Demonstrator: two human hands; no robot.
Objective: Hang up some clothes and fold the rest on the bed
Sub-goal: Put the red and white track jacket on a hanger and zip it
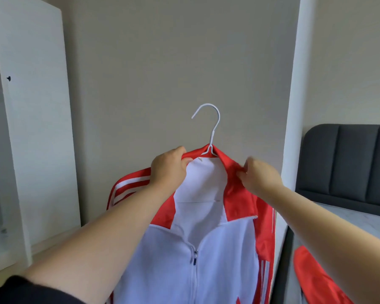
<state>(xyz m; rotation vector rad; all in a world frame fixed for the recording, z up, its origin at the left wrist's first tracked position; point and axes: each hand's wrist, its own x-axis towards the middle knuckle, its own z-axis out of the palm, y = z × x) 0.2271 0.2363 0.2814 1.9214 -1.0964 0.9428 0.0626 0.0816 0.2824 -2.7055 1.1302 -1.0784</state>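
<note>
Red-and-white jacket [217, 260] on white hanger [214, 128], left hand [169, 170] and right hand [259, 178] pinching collar [230, 172] edges, wall [173, 62] beyond.

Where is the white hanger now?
Head view, centre: the white hanger sits inside the jacket, its hook above and between the left hand and right hand.

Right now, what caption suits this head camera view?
Left hand and right hand grip the collar of a red-and-white jacket on a white hanger.

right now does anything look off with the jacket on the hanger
Nothing stands out. The jacket sits on the hanger, zip part open; the left hand and right hand grip its collar. The hanger is on no rail yet.
</note>
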